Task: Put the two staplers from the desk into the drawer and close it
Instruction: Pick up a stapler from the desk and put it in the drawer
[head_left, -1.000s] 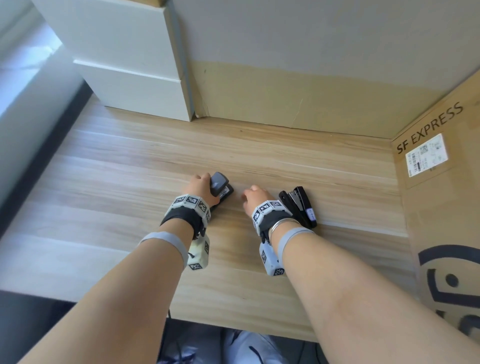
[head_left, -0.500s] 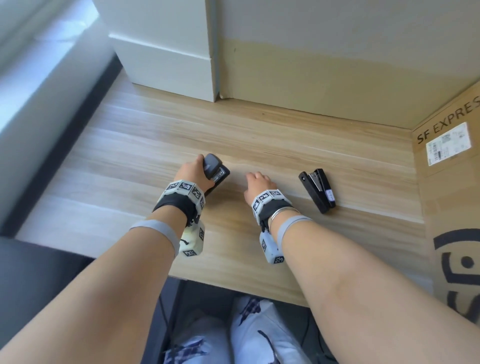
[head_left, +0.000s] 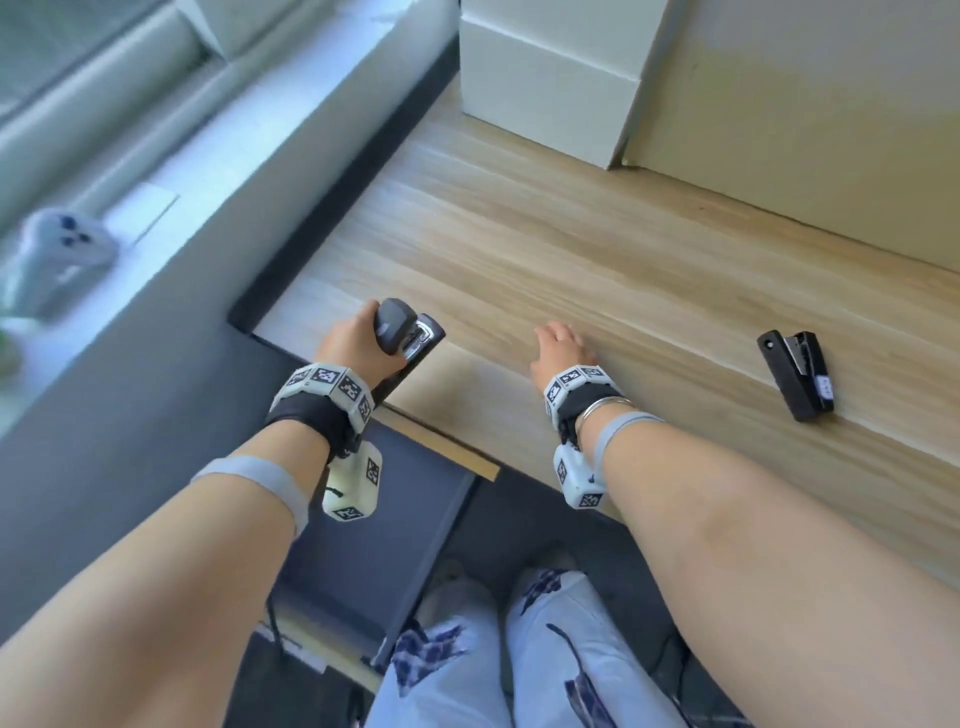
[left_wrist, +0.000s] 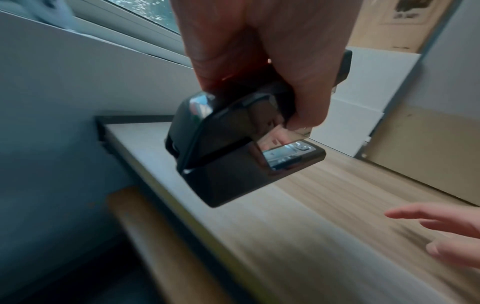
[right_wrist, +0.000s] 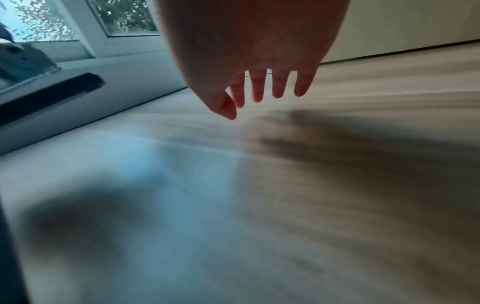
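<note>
We see a light wood-grain desk (head_left: 597, 249) whose boards run from its left edge toward the right, with a beige wall panel (head_left: 810, 104) standing along its far edge. A white box (head_left: 545, 88) sits in the far left corner of the desk, touching that panel. A dark gap runs beside the left edge, and past it a pale window ledge (head_left: 171, 171) carries a blurred white game controller (head_left: 57, 254); the window glass above it is out of focus.

Our left hand (head_left: 358, 343) has its fingers curled round the grey stapler (head_left: 408, 332) and holds it clear of the wood over the near left corner of the desk; the left wrist view shows its black base and chrome plate tilted above the desk edge. Our right hand (head_left: 561, 348) holds nothing: its fingers (right_wrist: 257, 88) are straight and slightly spread, hovering just over the desk near its front edge. The black stapler (head_left: 797, 374) lies flat on the desk toward the right, well apart from that hand.

Below the near left corner a dark panel with a wooden strip along its top (head_left: 441, 441) juts toward us; we cannot tell whether it is the drawer. Light trousers with dark print (head_left: 519, 649) show under the front edge.
</note>
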